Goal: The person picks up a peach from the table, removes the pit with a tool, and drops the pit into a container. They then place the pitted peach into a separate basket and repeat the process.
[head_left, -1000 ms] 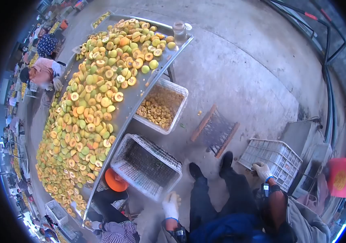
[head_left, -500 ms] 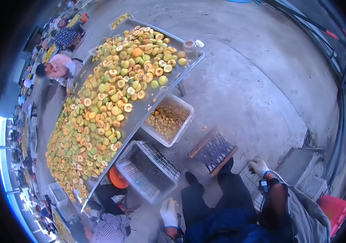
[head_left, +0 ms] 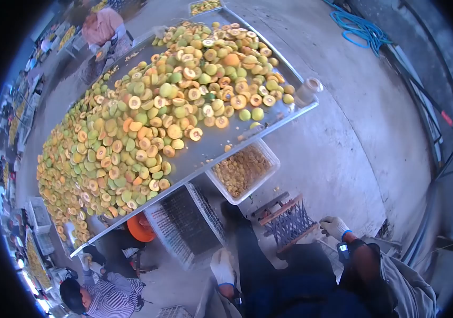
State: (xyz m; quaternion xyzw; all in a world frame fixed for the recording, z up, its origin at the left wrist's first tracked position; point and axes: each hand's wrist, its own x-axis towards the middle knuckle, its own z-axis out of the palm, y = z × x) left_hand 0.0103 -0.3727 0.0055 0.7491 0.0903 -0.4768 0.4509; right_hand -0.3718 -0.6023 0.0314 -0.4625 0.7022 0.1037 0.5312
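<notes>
Both of my hands wear white work gloves, and I see nothing held in either. My left hand (head_left: 223,266), fingers loosely extended, hangs beside my left leg, near a grey plastic crate (head_left: 171,225) that stands tilted at the table edge. Out to the right is my right hand (head_left: 334,228), its fingers slightly bent and apart, close to a low folding stool with a woven strap seat (head_left: 291,225). Ahead, a metal table (head_left: 197,159) carries a big heap of halved yellow-green stone fruit (head_left: 131,127). A white bin (head_left: 275,163) of fruit pits stands beneath its near edge.
A clear jar (head_left: 308,91) stands on the table's right corner. One co-worker in stripes (head_left: 112,294) sits at lower left, near an orange bowl (head_left: 140,228); another in pink (head_left: 102,26) works across the table. Blue hose (head_left: 361,29) lies on the floor at upper right.
My view has shifted towards the table, which now appears larger and nearer. My left leg has stepped forward beside the pit bin. The stool now lies closer to my right hand.
</notes>
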